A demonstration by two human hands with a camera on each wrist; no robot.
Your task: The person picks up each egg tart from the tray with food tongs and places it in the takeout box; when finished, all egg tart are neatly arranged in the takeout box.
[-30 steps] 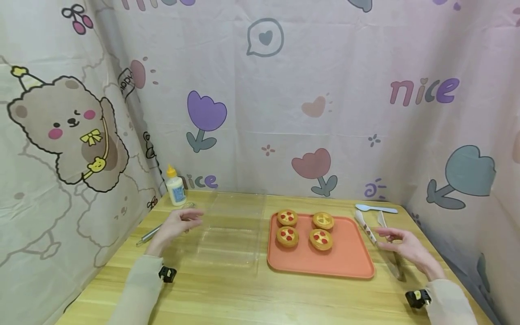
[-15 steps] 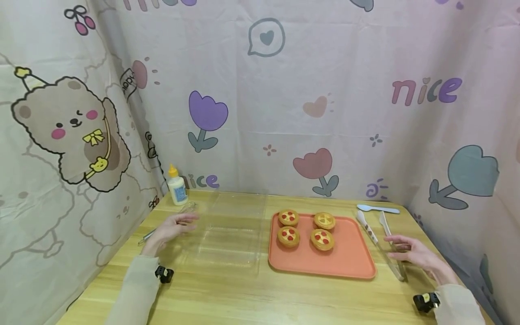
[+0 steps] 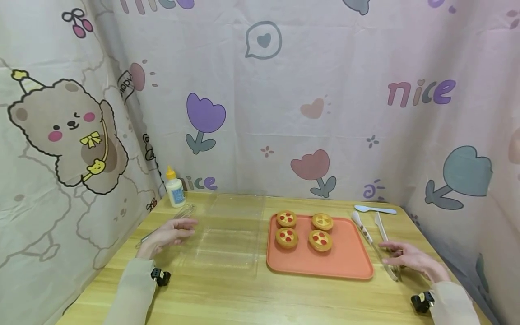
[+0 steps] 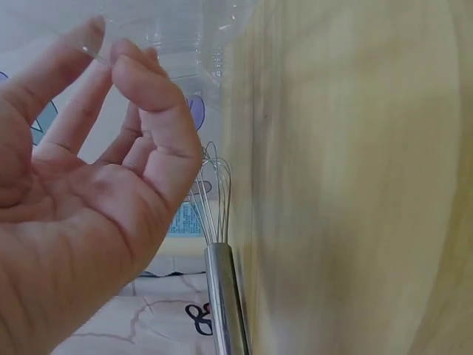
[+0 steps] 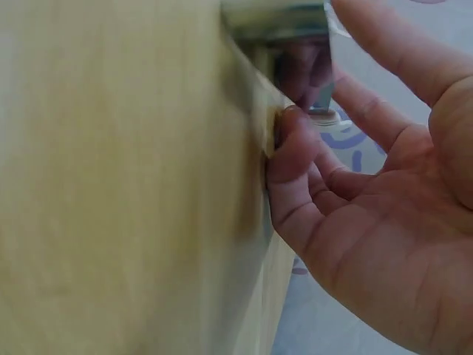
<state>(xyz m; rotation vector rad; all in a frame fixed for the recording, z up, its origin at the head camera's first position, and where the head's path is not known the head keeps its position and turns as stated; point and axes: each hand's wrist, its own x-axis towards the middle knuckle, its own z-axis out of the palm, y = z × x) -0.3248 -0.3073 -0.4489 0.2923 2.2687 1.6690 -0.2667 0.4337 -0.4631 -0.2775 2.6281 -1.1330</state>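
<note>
My right hand [image 3: 414, 259] is low over the metal tongs [image 5: 295, 44] with white tips, at the table's right. Its thumb and half-curled fingers lie on either side of them; a fingertip appears to touch the metal. Part of one tongs arm is hidden under the hand. My left hand [image 3: 170, 234] hovers with loosely bent fingers over the whisk [image 4: 222, 281], beside the clear plastic box [image 3: 231, 230]. A faint clear edge crosses its fingertips in the left wrist view; contact cannot be told. Several small pizza-like tarts [image 3: 320, 240] sit on the orange tray [image 3: 345, 266].
Behind the left hand, a glue bottle [image 3: 175, 192] with a yellow cap stands upright. A pale blue spatula-like utensil [image 3: 375, 209] lies at the back right of the wooden table [image 3: 243, 302]. Printed curtains [image 3: 345, 67] hang behind the table and along its left side.
My right hand has lowered and moved closer around the tongs, which have shifted slightly left. My left hand has drawn a little back and down. The tray and tarts stay put.
</note>
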